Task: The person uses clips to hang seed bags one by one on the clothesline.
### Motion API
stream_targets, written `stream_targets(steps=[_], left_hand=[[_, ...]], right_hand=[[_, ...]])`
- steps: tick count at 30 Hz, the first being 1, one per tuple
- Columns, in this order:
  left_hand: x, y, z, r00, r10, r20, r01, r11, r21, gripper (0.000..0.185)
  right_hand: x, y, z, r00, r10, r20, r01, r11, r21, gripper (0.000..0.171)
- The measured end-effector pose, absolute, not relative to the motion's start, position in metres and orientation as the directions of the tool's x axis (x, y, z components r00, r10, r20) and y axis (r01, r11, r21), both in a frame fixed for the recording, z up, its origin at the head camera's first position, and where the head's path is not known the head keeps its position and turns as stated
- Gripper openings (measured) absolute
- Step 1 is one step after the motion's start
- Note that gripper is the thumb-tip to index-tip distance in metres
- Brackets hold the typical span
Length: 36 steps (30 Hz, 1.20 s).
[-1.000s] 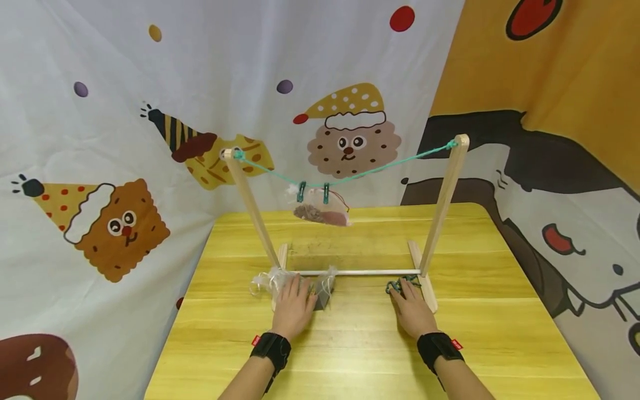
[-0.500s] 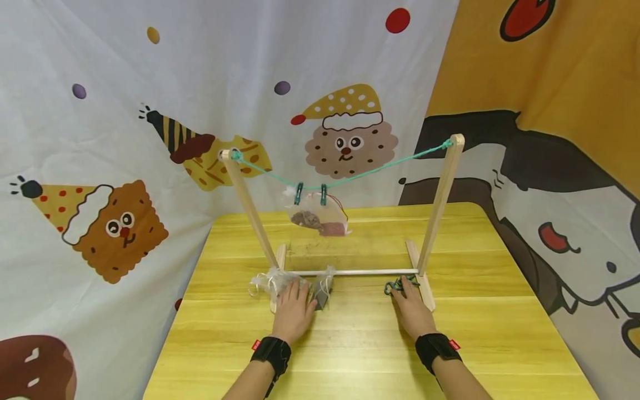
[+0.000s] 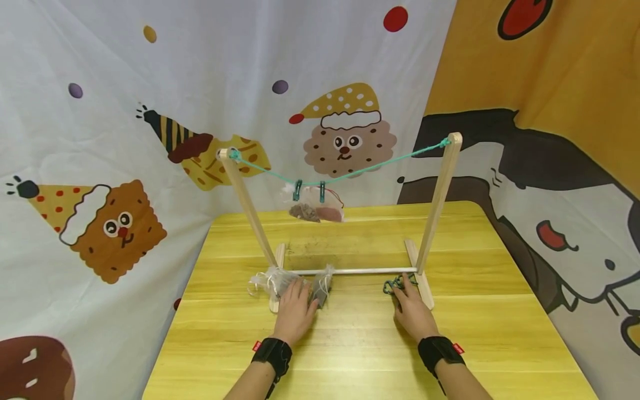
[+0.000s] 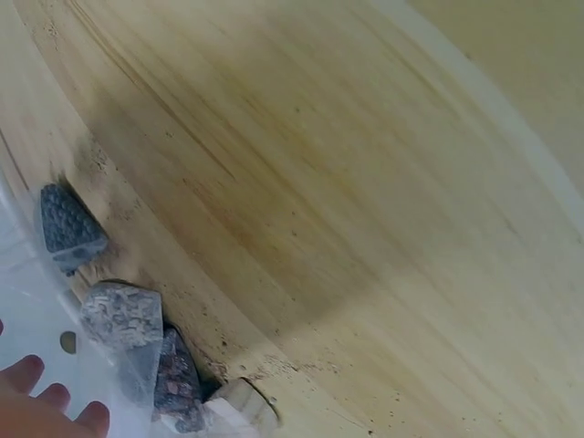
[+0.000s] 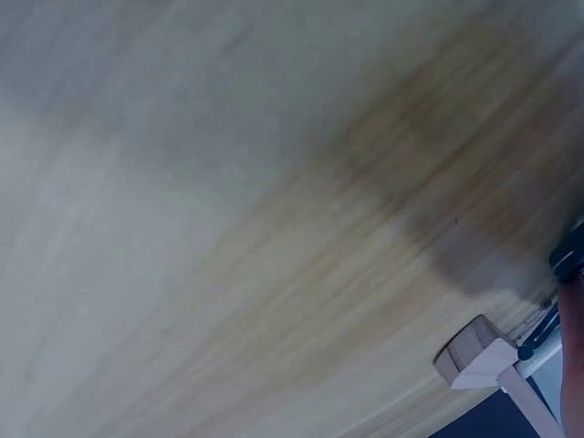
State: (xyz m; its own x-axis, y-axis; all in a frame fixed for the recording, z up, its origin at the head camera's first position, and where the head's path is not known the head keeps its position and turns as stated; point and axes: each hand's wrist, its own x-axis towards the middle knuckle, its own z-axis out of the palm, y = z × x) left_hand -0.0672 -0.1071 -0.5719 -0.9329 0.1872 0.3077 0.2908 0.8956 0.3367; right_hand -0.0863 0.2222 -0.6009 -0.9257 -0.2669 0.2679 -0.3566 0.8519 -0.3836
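A small wooden drying rack (image 3: 345, 271) stands on the yellow table (image 3: 370, 333), with a green string (image 3: 380, 166) sagging between its two posts. Two green clips (image 3: 310, 190) pin a clear mesh pouch (image 3: 316, 210) of dark and pink bits to the string. My left hand (image 3: 296, 311) lies flat on several clear pouches (image 3: 272, 280) beside the rack's left foot; its fingertips (image 4: 36, 392) touch the pouches (image 4: 119, 319) in the left wrist view. My right hand (image 3: 412, 311) rests flat with its fingertips at a heap of green clips (image 3: 395, 285) by the right foot.
Cartoon-printed cloth (image 3: 115, 139) hangs close behind and to the left of the table, and an orange and black one (image 3: 550, 139) to the right. The right wrist view shows blurred tabletop (image 5: 274, 228) and a wooden rack end (image 5: 474, 351).
Both hands stay where they were. The hanging pouch has swung a little on the string, and the head view has shifted slightly.
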Motion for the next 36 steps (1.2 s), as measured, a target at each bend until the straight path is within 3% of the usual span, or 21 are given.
stream_targets(steps=[5, 14, 31, 36], left_hand=[[-0.067, -0.102, -0.569, -0.908, 0.22, 0.357, 0.342, 0.882, 0.325, 0.047], [-0.066, -0.086, -0.561, -0.906, 0.263, 0.332, 0.369, 0.874, 0.317, 0.045], [-0.059, -0.052, -0.554, -0.859, 0.406, 0.313, 0.473, 0.863, 0.178, 0.077], [-0.058, -0.045, -0.546, -0.857, 0.44, 0.269, 0.503, 0.828, 0.249, 0.078]], right_hand=[[-0.083, 0.221, -0.6, -0.935, -0.25, 0.254, -0.342, 0.825, -0.45, 0.054], [-0.079, 0.209, -0.597, -0.943, -0.221, 0.248, -0.325, 0.776, -0.541, 0.053], [-0.074, 0.155, -0.566, -0.974, -0.156, 0.162, -0.224, 0.601, -0.767, 0.05], [-0.074, 0.135, -0.547, -0.979, -0.14, 0.147, -0.2, 0.544, -0.815, 0.051]])
